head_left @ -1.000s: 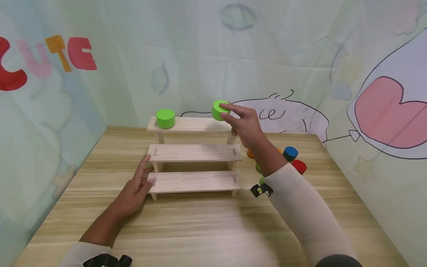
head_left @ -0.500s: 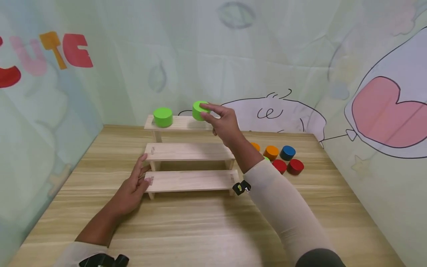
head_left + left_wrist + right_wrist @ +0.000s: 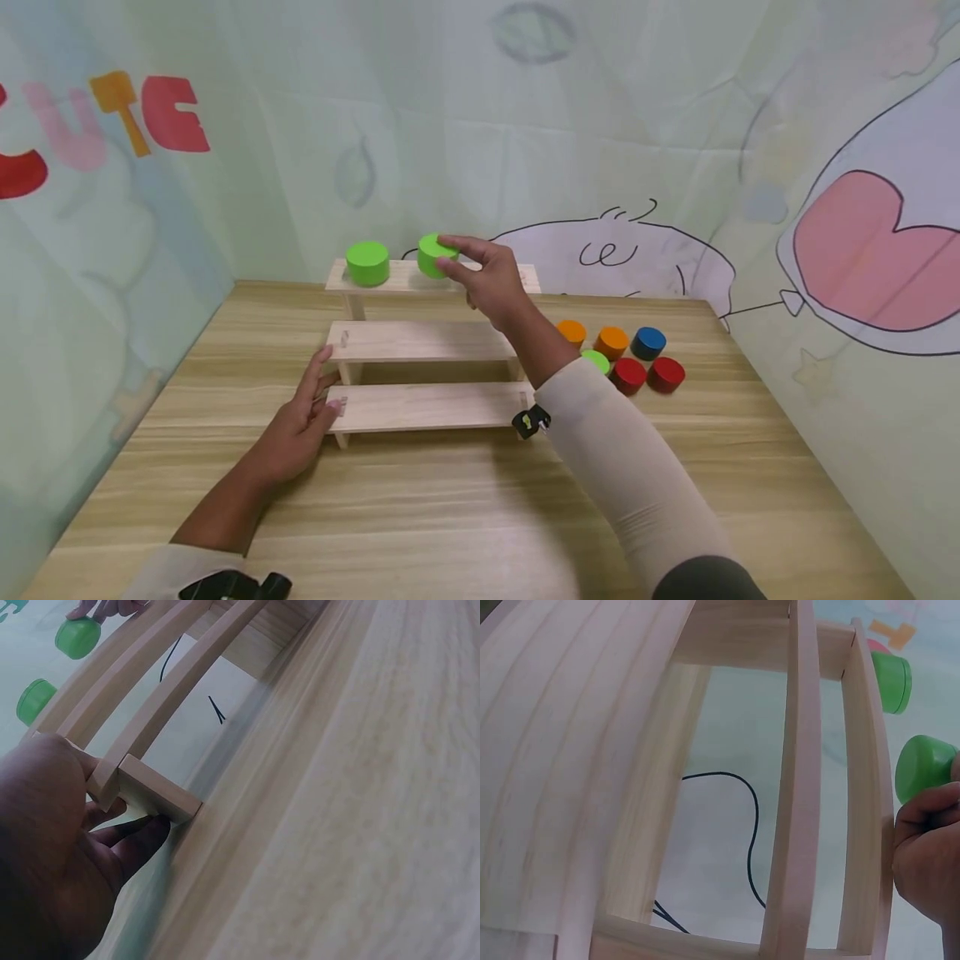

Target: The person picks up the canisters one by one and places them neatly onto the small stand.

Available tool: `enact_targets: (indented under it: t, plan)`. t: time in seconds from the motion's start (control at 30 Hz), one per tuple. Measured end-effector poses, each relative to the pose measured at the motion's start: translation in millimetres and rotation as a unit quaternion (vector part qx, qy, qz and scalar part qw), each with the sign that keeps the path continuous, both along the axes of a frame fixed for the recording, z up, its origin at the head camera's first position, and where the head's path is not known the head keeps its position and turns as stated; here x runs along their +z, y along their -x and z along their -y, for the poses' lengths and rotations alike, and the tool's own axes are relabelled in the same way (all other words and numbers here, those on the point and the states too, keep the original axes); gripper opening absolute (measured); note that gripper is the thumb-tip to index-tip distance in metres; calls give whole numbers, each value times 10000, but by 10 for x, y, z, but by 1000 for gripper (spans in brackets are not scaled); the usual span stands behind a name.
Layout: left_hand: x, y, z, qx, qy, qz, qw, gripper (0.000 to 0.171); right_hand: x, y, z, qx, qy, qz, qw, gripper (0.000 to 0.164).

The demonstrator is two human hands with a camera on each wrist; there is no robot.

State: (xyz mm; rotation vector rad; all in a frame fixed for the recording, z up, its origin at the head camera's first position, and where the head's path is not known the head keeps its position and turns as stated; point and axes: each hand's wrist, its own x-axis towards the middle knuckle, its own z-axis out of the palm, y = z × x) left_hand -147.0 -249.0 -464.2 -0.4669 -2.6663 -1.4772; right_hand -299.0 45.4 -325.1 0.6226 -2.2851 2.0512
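Take the wooden stand's middle as the clock's centre, with twelve pointing away from the person. Far left, toward ten o'clock, the backdrop carries coloured letters (image 3: 116, 121), the first cut off by the edge of the view. A black wrist mount (image 3: 232, 586) sits at the left cuff, toward eight.

The left hand (image 3: 294, 435) is at about nine o'clock on the stand. Its grip is clamped on the stand's end, the thumb on the lowest board and the fingers against the side.

Next, at eleven, a standing green disc (image 3: 367, 264) rests flat on the top board's left end. The wooden stand (image 3: 423, 408) itself has three stepped boards and stands upright on the worktop (image 3: 420, 517).

At twelve, the held green disc (image 3: 428, 257) is at the top board, to the right of the first disc and apart from it; whether its underside touches the wood cannot be told. The right hand (image 3: 491, 279), reaching in toward one o'clock, has its grip together on that disc, pinching it between thumb and fingers.

At three, six loose discs lie near one another on the worktop: orange (image 3: 572, 333), green (image 3: 596, 361) partly behind the sleeve, orange (image 3: 611, 342), red (image 3: 628, 377), blue (image 3: 648, 343) and red (image 3: 666, 375). Toward two, a balloon drawing (image 3: 851, 258) with a pink heart fills the backdrop's right side.
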Motion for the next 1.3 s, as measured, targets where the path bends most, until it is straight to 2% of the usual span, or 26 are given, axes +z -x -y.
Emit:
enact_targets:
  t: [0.17,0.47,0.7,0.97,1.3]
  plan:
    - [-13,6,1,-21,-31,-7,10000,82,-15,15,-2,-29,-68,134,9999,38]
    - [-3,10,3,-48,-27,-87,9999,81,75,-19,43,-209,-670,416,9967,39]
    - [10,9,2,-47,-4,-1,10000,82,102,-17,62,-305,-774,645,9944,36]
    - [3,16,6,-37,42,-8,10000,82,102,3,71,-317,-878,670,9934,36]
    - [7,12,6,-54,6,-15,10000,82,103,35,48,-142,-881,678,9937,37]
